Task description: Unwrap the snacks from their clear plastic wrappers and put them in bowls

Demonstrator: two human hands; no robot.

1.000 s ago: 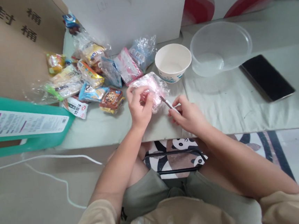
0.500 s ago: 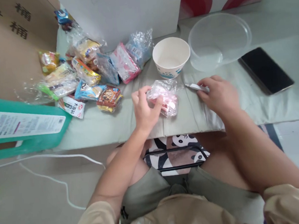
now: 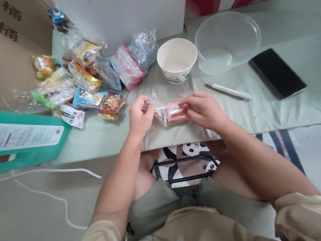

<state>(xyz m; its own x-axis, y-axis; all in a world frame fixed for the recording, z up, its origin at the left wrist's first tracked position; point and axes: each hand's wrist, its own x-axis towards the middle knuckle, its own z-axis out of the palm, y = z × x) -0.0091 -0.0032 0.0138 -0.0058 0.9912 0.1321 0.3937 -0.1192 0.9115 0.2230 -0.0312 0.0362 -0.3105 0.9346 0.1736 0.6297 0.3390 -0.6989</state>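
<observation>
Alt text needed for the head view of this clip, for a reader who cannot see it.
Two bare hands, left hand and right hand, hold a clear pink-filled snack packet between them over a pale green cloth. Behind it lie a white pen, a paper bowl, a clear plastic bowl, a black phone and a pile of wrapped snacks.

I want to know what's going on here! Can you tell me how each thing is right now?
Pink snack packet: held at both ends.
Left hand: pinching the packet.
Right hand: gripping the packet.
White tool: lying on the cloth, untouched.
Paper bowl: upright, empty.
Clear plastic bowl: upright, empty.
Phone: screen dark, lying flat.
Snack pile: heaped, wrapped.
</observation>
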